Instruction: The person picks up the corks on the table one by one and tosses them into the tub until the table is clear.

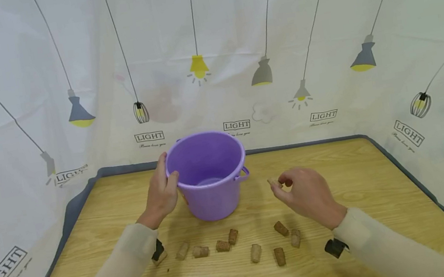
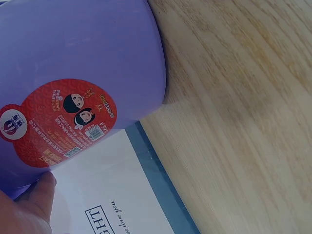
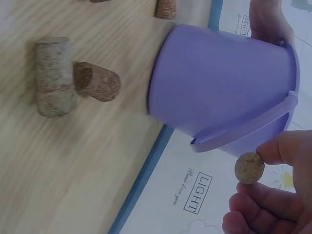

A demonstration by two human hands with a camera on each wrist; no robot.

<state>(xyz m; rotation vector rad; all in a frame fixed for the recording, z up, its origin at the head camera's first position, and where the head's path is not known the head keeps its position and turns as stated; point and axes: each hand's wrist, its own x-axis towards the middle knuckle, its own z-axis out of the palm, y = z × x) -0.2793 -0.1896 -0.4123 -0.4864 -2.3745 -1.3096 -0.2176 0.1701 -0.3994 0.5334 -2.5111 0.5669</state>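
Note:
A purple bucket (image 1: 214, 202) is at the middle of the wooden table, its mouth facing up and the part of the inside I can see bare. My left hand (image 1: 160, 193) grips its left rim, thumb over the edge. The left wrist view shows a round red label (image 2: 68, 122) on the bucket's side. To the right of the bucket, my right hand (image 1: 305, 193) pinches a cork (image 3: 249, 168) between thumb and fingers, above the table and apart from the bucket. Several loose corks, such as a pale cork (image 1: 256, 253) and a darker cork (image 1: 280, 256), lie in front of the bucket.
The bucket's handle (image 3: 248, 126) hangs down on its right side. A cloth (image 1: 205, 26) printed with hanging lamps surrounds the table (image 1: 352, 258) at the back and sides, with a blue-grey border (image 1: 300, 144) along the table edge. Small dark crumbs lie at the front left.

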